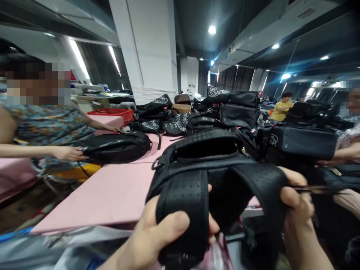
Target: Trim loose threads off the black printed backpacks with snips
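Note:
A black backpack (pixel 182 161) stands at the edge of the pink table, its padded back and straps towards me. My left hand (pixel 163 225) is wrapped round the padded shoulder strap (pixel 184 195) on the left, thumb on top and fingertips showing past its far edge. On the other side, my right hand (pixel 298 198) is closed at the edge of the right shoulder strap (pixel 261 183). A thin, dark, narrow thing (pixel 306 188) sticks out from between those fingers; its kind is too blurred to tell. The lower ends of both straps are dim or out of view.
Across the pink table (pixel 112 191), a person at the left handles another black backpack (pixel 118 146). Black bags (pixel 239 116) with white prints are piled at the back, near a red crate (pixel 112 114). Another person's hand (pixel 348 153) is close on the right. Grey plastic (pixel 70 247) lies along the front edge.

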The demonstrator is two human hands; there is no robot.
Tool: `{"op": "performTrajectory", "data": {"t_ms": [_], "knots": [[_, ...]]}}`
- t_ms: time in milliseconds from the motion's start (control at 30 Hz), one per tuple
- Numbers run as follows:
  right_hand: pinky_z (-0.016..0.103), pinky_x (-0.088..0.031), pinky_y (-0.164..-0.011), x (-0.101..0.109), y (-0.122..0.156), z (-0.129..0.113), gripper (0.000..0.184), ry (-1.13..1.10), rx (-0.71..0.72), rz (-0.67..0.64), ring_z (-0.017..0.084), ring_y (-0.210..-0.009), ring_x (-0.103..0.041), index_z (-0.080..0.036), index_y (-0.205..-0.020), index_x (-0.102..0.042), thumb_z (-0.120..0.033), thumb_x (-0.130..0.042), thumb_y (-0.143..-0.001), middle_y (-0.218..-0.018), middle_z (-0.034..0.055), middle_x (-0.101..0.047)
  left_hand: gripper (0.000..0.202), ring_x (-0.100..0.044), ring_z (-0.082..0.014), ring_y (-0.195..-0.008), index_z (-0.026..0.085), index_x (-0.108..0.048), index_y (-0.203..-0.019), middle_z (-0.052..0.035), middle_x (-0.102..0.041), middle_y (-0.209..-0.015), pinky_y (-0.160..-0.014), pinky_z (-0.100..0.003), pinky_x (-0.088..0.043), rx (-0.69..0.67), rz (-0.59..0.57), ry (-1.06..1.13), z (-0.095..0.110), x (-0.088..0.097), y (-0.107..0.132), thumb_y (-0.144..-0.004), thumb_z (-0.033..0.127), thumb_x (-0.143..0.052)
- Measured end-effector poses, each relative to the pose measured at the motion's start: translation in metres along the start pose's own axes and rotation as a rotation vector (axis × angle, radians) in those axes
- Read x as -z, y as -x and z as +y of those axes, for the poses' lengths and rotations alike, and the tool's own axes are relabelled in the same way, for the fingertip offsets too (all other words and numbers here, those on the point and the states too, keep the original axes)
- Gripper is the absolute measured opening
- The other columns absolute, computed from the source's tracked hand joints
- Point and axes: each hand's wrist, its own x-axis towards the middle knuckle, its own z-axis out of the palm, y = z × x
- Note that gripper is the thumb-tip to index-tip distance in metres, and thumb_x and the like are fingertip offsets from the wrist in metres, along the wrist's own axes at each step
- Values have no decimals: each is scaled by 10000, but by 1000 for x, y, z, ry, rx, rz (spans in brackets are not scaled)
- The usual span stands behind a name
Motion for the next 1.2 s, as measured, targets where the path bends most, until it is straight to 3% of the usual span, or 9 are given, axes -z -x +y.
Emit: {"op": "performTrajectory", "data": {"t_ms": [100,167,300,400,467,800,967,1100,1200], "knots": [[196,-357,-416,-13,-16,1,342,7,27,169,94,-468,-437,-170,-647,-611,-496,-708,-617,-535,-26,-507,451,-663,-236,-562,175,-648,-1031,-85,-713,-712,-489,-313,-543,15,32,6,21,1,-11,-671,442,-688],[204,-373,-455,-28,-32,40,346,25,-93,260,88,-480,-423,-167,-599,-552,-469,-721,-596,-526,-40,-472,372,-663,-225,-559,118,-650,-983,-98,-713,-726,-488,-308,-546,18,100,-20,10,24,-48,-719,380,-652],[205,-313,-445,-59,-14,169,349,28,-505,117,77,-473,-372,-179,-602,-455,-473,-636,-646,-523,-52,-421,324,-672,-199,-637,54,-636,-926,-137,-707,-764,-585,-288,-554,237,246,37,-90,108,-109,-810,348,-567],[207,-252,-431,-71,38,239,346,97,-673,-40,64,-447,-295,-188,-529,-396,-413,-650,-600,-466,-77,-340,225,-671,-192,-619,72,-617,-867,-127,-704,-757,-595,-284,-549,344,337,66,-176,157,-96,-769,272,-639],[209,-224,-431,-72,67,259,336,109,-729,-82,60,-441,-264,-191,-513,-381,-384,-642,-601,-450,-87,-304,228,-682,-207,-704,90,-607,-898,-131,-704,-849,-633,-299,-555,391,360,105,-209,172,-74,-777,282,-633],[213,-232,-478,-74,77,276,356,200,-747,-121,67,-483,-277,-185,-540,-391,-433,-616,-659,-501,-77,-318,218,-680,-208,-786,103,-598,-952,-141,-677,-1006,-685,-302,-552,396,390,209,-215,175,-61,-846,286,-543],[224,-301,-499,-70,80,275,338,284,-716,-138,89,-477,-363,-172,-552,-478,-457,-611,-675,-489,-61,-397,348,-677,-231,-821,111,-565,-1038,-169,-645,-1076,-694,-308,-542,396,378,174,-215,166,-34,-806,369,-593],[282,-405,-671,-69,77,254,258,445,-603,-71,184,-744,-550,-156,-836,-644,-385,-589,-728,-809,46,-614,490,-679,-230,-778,148,-497,-1121,-151,-636,-1077,-616,-288,-526,362,346,49,-214,161,-16,-726,378,-674],[309,-421,-784,-86,74,232,283,549,-427,-81,202,-904,-575,-208,-1031,-642,-325,-496,-817,-1041,76,-618,447,-676,-203,-709,143,-503,-1066,-140,-637,-1055,-582,-272,-508,314,362,-57,-214,155,-14,-724,383,-662]]}}
